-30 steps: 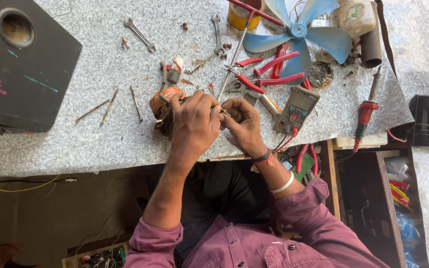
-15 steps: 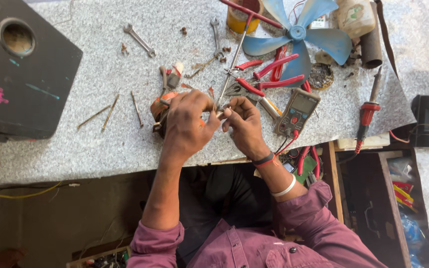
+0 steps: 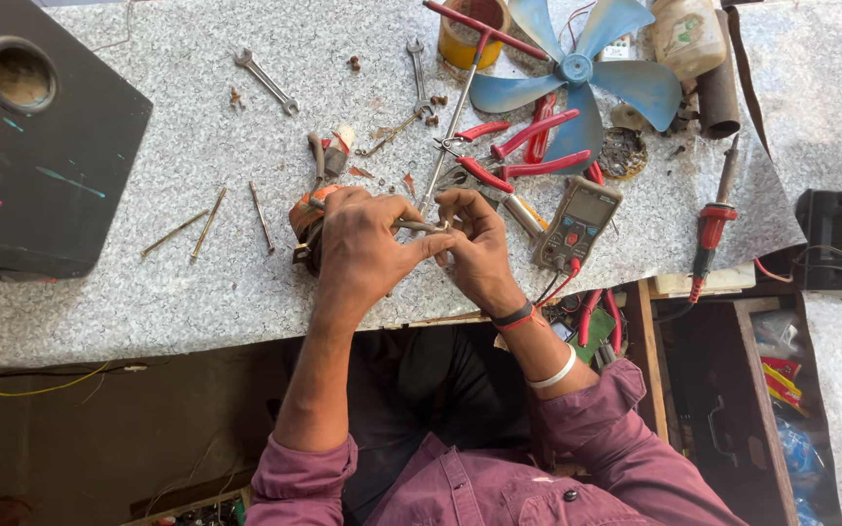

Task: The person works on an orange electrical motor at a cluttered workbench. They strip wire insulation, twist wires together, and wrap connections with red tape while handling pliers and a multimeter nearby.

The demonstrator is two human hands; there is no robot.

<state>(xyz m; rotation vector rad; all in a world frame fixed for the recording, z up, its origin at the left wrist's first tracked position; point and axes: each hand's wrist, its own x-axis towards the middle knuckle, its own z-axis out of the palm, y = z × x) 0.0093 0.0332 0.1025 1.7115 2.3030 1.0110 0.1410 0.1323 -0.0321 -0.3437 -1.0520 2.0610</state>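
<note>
My left hand [image 3: 363, 248] rests over a small motor coil with orange winding [image 3: 302, 219] at the front of the speckled worktop [image 3: 197, 292]. Its fingers pinch thin wire leads [image 3: 419, 227] coming from the coil. My right hand [image 3: 475, 244] meets it from the right and pinches the same leads, fingertips touching. Most of the coil is hidden under my left hand.
A digital multimeter [image 3: 577, 222] lies just right of my hands, red-handled pliers [image 3: 499, 156] behind them. A blue fan blade [image 3: 577, 73], a yellow tape roll [image 3: 470, 29], spanners [image 3: 265, 80], long screws [image 3: 209, 222], a soldering iron [image 3: 713, 219] and a black speaker box [image 3: 36, 136] lie around.
Both hands have stayed on the coil leads, with small finger movements; the view has shifted slightly.
</note>
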